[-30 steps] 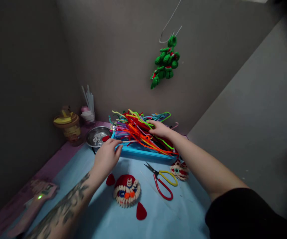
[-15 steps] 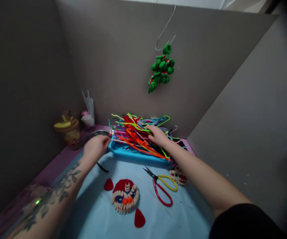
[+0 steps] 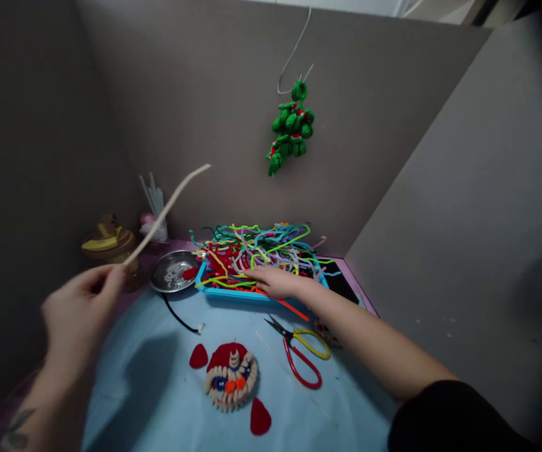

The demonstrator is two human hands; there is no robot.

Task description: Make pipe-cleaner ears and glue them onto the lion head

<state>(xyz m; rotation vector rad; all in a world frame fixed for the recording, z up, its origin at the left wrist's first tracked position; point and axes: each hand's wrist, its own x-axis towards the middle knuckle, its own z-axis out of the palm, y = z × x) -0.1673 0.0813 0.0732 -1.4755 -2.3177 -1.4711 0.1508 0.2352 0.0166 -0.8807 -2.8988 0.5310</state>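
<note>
Pinched between thumb and fingers of my left hand [image 3: 83, 307], raised at the left, is a beige pipe cleaner [image 3: 159, 220] that points up and to the right. My right hand [image 3: 278, 282] lies with fingers stretched out on a heap of coloured pipe cleaners [image 3: 271, 242] in a blue tray [image 3: 238, 295]; its fingertips are partly lost among them. Below on the blue cloth sits a round face-like piece [image 3: 224, 388] of beige loops with a red top. Two red teardrop pieces [image 3: 260, 417] flank it. Scissors [image 3: 288, 337] with red and yellow handles lie partly open nearby.
A metal bowl [image 3: 160, 276] holds small bits and a red piece. A black cord [image 3: 177, 316] lies beside it. Behind stand a brown pot [image 3: 108, 242] and a cup with white sticks [image 3: 155, 201]. A green tree ornament [image 3: 294, 129] hangs on a wire.
My left hand has pulled the beige pipe cleaner out of the tray, leftwards and towards me, and lifted it. My right hand has shifted slightly left and down; the heap looks flatter.
</note>
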